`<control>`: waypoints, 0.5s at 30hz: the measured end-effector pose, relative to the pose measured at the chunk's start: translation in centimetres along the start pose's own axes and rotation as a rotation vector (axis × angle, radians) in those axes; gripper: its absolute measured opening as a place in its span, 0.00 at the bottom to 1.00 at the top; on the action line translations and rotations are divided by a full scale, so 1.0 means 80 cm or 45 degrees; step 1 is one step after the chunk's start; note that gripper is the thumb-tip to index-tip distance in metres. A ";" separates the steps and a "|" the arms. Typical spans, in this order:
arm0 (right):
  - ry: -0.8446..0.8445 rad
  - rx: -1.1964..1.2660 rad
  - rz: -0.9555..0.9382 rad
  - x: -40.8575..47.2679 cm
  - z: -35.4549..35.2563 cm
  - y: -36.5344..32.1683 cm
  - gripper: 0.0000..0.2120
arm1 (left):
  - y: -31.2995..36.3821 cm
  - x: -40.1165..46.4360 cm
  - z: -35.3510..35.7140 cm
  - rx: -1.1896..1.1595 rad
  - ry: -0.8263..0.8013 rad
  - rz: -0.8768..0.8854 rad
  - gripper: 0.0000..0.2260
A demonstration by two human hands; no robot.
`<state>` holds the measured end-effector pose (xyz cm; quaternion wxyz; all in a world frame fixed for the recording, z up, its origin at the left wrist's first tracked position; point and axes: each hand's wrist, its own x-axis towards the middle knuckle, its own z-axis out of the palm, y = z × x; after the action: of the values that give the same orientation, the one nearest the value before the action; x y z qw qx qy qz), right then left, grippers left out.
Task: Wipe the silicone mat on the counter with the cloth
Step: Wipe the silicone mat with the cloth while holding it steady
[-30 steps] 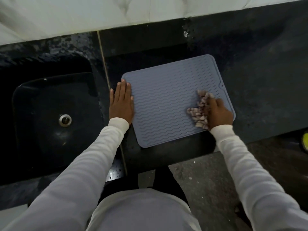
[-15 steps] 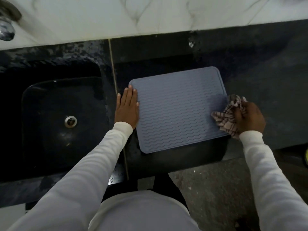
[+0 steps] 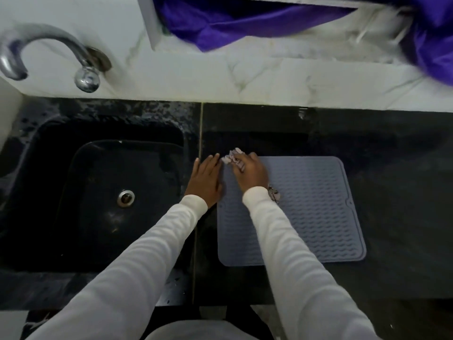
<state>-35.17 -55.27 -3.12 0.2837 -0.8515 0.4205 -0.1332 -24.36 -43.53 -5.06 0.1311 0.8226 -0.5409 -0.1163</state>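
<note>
Far left is the tap [image 3: 85, 67], and below it the black sink [image 3: 73, 204], w/ nothing in it. Left hand [image 3: 204, 180] lies flat, fingers straight and close together, at the left edge of the mat [image 3: 313, 209], probably to keep it from sliding. Right hand [image 3: 250, 174] grips the bunched cloth [image 3: 232, 157] at the mat's far-left corner, on the table [image 3: 392, 168]. Wiping seems in progress; centre, right and near part look dry, so I cannot tell what is already done.
</note>
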 end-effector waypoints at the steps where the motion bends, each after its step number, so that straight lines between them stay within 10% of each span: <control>1: 0.002 -0.043 0.012 0.002 0.012 -0.007 0.17 | -0.002 -0.001 0.001 0.017 -0.003 0.016 0.31; 15: -0.347 -0.191 -0.243 0.004 0.015 -0.010 0.19 | -0.016 0.002 0.014 -0.664 0.213 -0.149 0.26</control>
<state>-33.90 -54.71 -3.60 0.2598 -0.9165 0.3041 -0.0113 -23.58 -43.31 -6.53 0.3758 0.7976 -0.4316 -0.1907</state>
